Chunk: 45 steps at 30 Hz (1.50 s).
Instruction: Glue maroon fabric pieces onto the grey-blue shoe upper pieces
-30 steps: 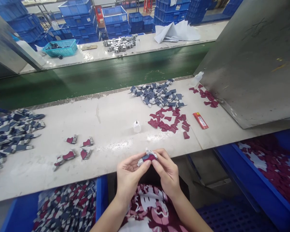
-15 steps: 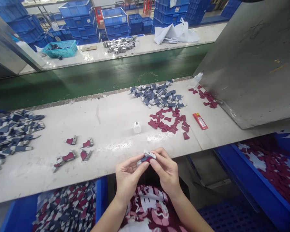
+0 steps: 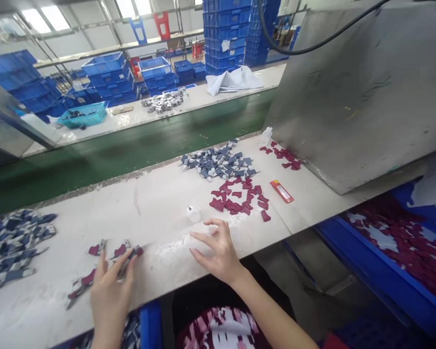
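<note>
Maroon-faced pieces (image 3: pixel 94 249) are gathered, seemingly finished, on the surface (image 3: pixel 107 208) by the half-curled left grip (image 3: pixel 111 288), whose hold cannot be told; the right grip (image 3: pixel 218 252) is spread, empty; maroon patches (image 3: pixel 217 204) and blue-grey parts (image 3: pixel 218 165) are left.

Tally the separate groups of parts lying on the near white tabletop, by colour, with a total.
Navy-and-grey: 2 (left heap, middle heap)
Plain maroon: 2 (near spread, far spread)
Mixed maroon and grey: 1 (small group at the left hand)
Total: 5 groups
</note>
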### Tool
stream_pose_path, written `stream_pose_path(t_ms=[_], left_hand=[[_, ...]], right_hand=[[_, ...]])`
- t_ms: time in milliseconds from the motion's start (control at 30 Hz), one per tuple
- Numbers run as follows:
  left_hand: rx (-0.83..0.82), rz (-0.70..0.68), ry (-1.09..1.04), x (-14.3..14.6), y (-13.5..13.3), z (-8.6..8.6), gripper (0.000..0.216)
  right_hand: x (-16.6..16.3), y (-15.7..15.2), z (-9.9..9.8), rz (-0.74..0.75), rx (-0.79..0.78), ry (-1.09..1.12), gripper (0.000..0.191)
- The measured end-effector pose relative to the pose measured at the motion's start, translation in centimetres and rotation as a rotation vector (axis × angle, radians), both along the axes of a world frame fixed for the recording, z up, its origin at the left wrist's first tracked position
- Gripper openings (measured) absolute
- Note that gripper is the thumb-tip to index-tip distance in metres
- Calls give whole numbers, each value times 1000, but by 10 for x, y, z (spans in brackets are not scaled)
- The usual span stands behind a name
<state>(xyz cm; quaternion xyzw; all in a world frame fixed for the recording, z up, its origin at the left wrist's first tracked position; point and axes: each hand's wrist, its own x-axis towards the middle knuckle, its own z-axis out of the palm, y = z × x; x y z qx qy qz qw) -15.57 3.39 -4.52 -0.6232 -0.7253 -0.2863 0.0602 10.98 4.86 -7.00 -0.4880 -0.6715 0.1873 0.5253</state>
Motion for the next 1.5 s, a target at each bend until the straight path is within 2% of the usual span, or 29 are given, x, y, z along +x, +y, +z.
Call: stream_pose_path(t_ms=[100,167,233,300,400,500,600,700,800,967,1033,1133,1267,1367,1500], left_hand=[[140,-93,159,-9,26,8,31],[227,-217,193,1,55,17,32],[249,-400,204,21,95,25,29],[187,-606,232,48,140,27,30],[-31,-876,334,95,203,22,38],[-136,-982,418,138,243,13,31],[-156,-1031,435,166,259,6,21],[-171,-1028,420,176,262,1,13],[-207,-1030,397,173,258,1,9],[-274,-1078,339,158,238,6,12],[-287,-1078,298,153,227,7,15],[-300,-1046,203,147,210,6,18],[-314,-978,39,135,181,3,20],[-346,-931,-71,118,149,2,18],[-376,-735,-268,95,95,-6,15]], right_hand=[[-7,10,-4,35,-52,-90,31],[-11,14,-6,68,-107,-142,43],[-13,17,-8,90,-154,-188,54],[-15,22,-8,109,-183,-225,56],[-16,29,-5,128,-184,-258,54],[-10,32,-3,137,-133,-245,53],[3,25,-6,151,-93,-142,56],[14,16,-11,123,-30,-1,56],[17,10,-15,63,25,227,39],[16,7,-17,-17,-203,686,31],[19,7,-15,-70,-201,807,32],[23,6,-13,-185,-115,849,33],[24,4,-12,-249,-87,831,33],[25,4,-12,-269,-111,840,33],[25,2,-9,-282,-188,763,32]])
